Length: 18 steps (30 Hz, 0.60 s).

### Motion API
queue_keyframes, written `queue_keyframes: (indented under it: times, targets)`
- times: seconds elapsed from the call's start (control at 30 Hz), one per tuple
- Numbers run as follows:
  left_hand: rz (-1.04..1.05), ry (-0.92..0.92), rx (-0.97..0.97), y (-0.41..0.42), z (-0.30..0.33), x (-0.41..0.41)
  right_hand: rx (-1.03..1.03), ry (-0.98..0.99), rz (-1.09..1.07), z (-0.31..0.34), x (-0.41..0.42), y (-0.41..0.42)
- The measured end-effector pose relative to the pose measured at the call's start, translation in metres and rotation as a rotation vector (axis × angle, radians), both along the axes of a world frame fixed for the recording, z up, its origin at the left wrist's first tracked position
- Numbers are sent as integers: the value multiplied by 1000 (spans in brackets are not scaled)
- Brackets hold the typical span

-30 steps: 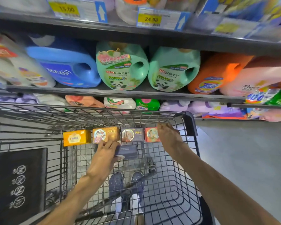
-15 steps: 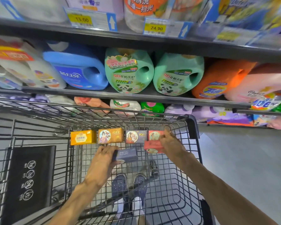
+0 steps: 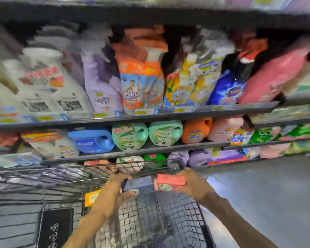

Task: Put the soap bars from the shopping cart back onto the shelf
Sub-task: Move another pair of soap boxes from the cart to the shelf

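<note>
Fingers (image 3: 115,178) of left hand (image 3: 109,196) curled over top of dark blue soap bar (image 3: 138,184), thumb underneath, box gripped and lifted above shopping cart (image 3: 64,178). Fingers of right hand (image 3: 192,186) wrapped round right end of red soap bar (image 3: 168,182), likewise clear of the wire. Both bars side by side, nearly touching, near the cart's far rim. One yellow soap bar (image 3: 91,197) visible low in the cart, just left of left wrist, partly hidden by the forearm. Black placard (image 3: 55,228) with white symbols on the cart's near left.

Shelves behind, much blurred. Middle shelf (image 3: 150,148): blue detergent jug (image 3: 93,140), two green jugs (image 3: 130,136) beside it, orange jug (image 3: 196,130) further right. Upper shelf (image 3: 150,117): white bottles (image 3: 48,85) at left, lilac pouch (image 3: 101,86), orange spray packs (image 3: 140,81), dark blue bag (image 3: 227,88), pink bag (image 3: 272,77). Yellow price tags along shelf edges, unreadable. Grey floor (image 3: 267,194) at right.
</note>
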<state>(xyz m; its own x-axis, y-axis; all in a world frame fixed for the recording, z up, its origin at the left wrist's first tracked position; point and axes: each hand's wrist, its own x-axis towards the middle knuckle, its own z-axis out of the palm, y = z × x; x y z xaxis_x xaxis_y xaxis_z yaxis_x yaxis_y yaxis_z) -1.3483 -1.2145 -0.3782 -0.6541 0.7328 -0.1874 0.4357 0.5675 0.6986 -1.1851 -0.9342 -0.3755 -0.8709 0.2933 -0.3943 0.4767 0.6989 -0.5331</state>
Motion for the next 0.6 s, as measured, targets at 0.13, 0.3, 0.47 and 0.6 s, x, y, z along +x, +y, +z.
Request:
queue_keyframes:
  times: [0.13, 0.3, 0.47, 0.6]
  targets:
    - [-108, 82, 96, 28, 84, 0, 26, 138, -129, 83, 34, 21]
    - [-268, 142, 221, 85, 173, 19, 63, 275, -226, 193, 102, 46]
    - [-475, 220, 281, 156, 255, 67, 101, 340, -382, 279, 186, 69]
    - [-606, 235, 327, 218, 291, 115, 157, 344, -467, 315, 260, 103]
